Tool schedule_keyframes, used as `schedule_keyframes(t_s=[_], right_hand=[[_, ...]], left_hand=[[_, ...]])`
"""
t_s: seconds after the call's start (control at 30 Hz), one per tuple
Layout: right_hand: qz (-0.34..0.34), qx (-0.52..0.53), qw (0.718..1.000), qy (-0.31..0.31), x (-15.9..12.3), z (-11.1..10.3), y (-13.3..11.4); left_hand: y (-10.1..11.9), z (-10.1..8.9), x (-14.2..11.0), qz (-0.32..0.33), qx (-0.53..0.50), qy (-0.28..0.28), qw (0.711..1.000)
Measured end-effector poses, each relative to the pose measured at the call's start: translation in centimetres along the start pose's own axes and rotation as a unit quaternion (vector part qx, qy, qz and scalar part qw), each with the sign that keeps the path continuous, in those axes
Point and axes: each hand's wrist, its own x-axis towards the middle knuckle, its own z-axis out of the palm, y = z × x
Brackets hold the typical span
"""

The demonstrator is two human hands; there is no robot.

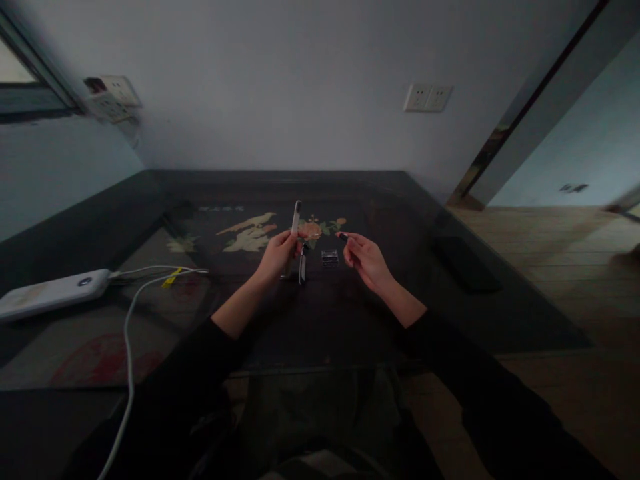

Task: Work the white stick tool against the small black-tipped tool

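Note:
My left hand (283, 255) is closed around a slim, light-coloured stick with a dark tip (297, 215), which points up and away from me. Just right of that hand, a narrow black-and-silver piece (303, 265) stands out below the fingers; whether it is held or lies on the table I cannot tell. Thumb and forefinger of my right hand (364, 259) pinch a small dark piece (343, 237), too small to name. Between the hands lies a small, clear, shiny box-like item (329, 257) on the dark table (320, 327), touched by neither hand.
A white power bank (55, 293) with a white cable (129, 347) and yellow tag (171, 277) occupies the table's left side. Towards the right edge rests a flat black object (465, 265). The wall with sockets (428, 98) rises behind the table.

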Motion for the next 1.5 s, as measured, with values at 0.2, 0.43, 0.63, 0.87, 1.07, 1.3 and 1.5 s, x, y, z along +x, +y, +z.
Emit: schedule_keyframes(t_s=[0.2,0.43,0.63,0.87,1.07,1.3,1.5], right_hand=[[0.01,-0.005,1.0,0.008,0.1,0.0,0.1],[0.011,-0.012,1.0,0.017,0.1,-0.1,0.0],[0.016,-0.022,1.0,0.014,0.0,0.0,0.1],[0.024,-0.034,0.999,0.008,0.0,-0.1,0.2],[0.028,-0.037,0.999,0.01,0.2,-0.2,0.5],[0.03,-0.043,0.999,0.005,0.1,-0.1,0.4],[0.031,-0.047,0.998,0.0,0.0,0.0,0.3]], left_hand=[[-0.2,-0.4,0.1,-0.011,0.086,0.002,0.996],[-0.7,-0.5,0.4,0.011,0.204,-0.003,0.979],[-1.6,-2.6,1.6,0.052,0.36,0.053,0.93],[-2.8,-2.8,1.0,0.054,0.497,0.015,0.866],[-2.4,-2.4,0.4,0.029,0.581,0.002,0.814],[-2.2,-2.3,0.3,0.016,0.62,-0.015,0.785],[-2.6,-2.5,0.4,0.026,0.616,-0.023,0.787]])
